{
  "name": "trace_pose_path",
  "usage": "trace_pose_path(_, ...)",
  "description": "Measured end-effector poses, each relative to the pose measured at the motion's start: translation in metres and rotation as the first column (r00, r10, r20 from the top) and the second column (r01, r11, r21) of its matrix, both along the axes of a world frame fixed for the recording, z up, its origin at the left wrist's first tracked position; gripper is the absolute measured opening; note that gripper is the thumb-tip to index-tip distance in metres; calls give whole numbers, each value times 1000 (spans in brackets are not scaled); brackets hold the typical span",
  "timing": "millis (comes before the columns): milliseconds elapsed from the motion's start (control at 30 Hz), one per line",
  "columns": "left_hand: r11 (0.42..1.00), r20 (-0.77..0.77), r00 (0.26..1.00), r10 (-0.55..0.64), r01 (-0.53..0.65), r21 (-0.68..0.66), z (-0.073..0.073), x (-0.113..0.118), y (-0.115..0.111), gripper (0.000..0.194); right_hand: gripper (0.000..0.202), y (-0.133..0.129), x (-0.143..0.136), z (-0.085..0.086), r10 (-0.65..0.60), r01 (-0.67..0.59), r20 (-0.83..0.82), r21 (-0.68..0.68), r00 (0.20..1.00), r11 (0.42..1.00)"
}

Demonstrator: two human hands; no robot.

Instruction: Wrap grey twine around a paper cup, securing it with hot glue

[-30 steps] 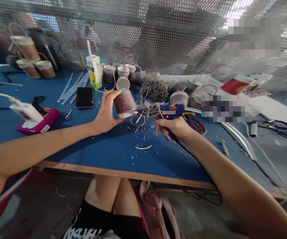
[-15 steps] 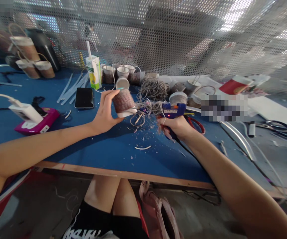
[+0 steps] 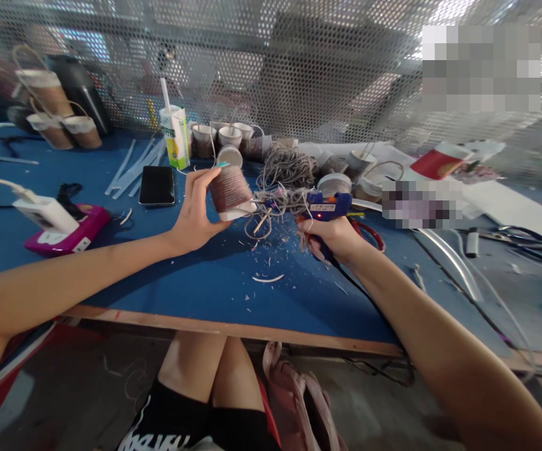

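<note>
Between thumb and fingers, my left hand (image 3: 195, 210) grips a small cup (image 3: 230, 193) wrapped in brown cord, tilted with its white rim low. My right hand (image 3: 329, 237) is wrapped round the handle of a blue glue gun (image 3: 331, 205) with a small red light lit. The gun points left, and its strand-covered front end is beside the cup's white rim; whether they touch is unclear. A tangled heap of grey cord (image 3: 286, 166) lies just behind. Scraps and a curved white strip (image 3: 268, 279) lie on the blue table in front.
A black phone (image 3: 156, 185), drink carton (image 3: 175, 138) and magenta power strip (image 3: 71, 233) stand left. Cord-wrapped cups (image 3: 203, 141) line the back. Scissors with red handles (image 3: 369, 235) lie beside my right hand; pliers (image 3: 527, 235) are far right. The gun's cable runs over the table edge.
The whole view has shifted slightly, and the cup in my left hand has tilted a little. Both hands keep their hold.
</note>
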State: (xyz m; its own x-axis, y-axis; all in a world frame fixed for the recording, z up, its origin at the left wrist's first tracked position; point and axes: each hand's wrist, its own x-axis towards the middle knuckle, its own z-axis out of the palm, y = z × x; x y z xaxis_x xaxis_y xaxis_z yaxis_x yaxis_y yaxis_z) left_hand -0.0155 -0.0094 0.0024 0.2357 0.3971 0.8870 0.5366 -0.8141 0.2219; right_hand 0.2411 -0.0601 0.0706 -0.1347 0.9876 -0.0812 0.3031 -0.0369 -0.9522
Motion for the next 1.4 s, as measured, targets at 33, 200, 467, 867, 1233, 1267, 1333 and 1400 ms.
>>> trace_pose_path(33, 1000, 0, 1000, -2, 2, 1, 0, 0, 0, 83, 31, 0, 1, -1, 16, -16, 5, 6, 1000, 1000)
trace_pose_path(200, 1000, 23, 1000, 2, -2, -4, -1, 0, 0, 84, 33, 1, 4, -2, 59, -59, 14, 52, 998, 997)
trace_pose_path(467, 999, 40, 999, -26, 27, -17, -2, 0, -1, 84, 31, 1, 3, 0, 27, -27, 9, 50, 1000, 998)
trace_pose_path(867, 997, 97, 992, -74, 75, -1, -4, 2, -1, 83, 21, 7, 4, -4, -88, 86, 149, 24, 985, 996)
trace_pose_path(1233, 990, 148, 982, -118, 129, -61, -7, 0, -1, 86, 33, 42, 40, -2, -153, -294, 944, 241, 292, 925)
trace_pose_path(1267, 990, 142, 983, -115, 126, -67, -8, 0, -1, 86, 36, 43, 45, 0, -133, -306, 942, 231, 308, 924)
trace_pose_path(1333, 990, 125, 986, -109, 119, -69, -7, 0, 0, 87, 44, 43, 55, 7, -86, -321, 926, 214, 368, 923)
trace_pose_path(1400, 991, 110, 988, -113, 120, -62, -7, 1, 0, 86, 55, 40, 63, 16, -33, -311, 889, 194, 458, 930)
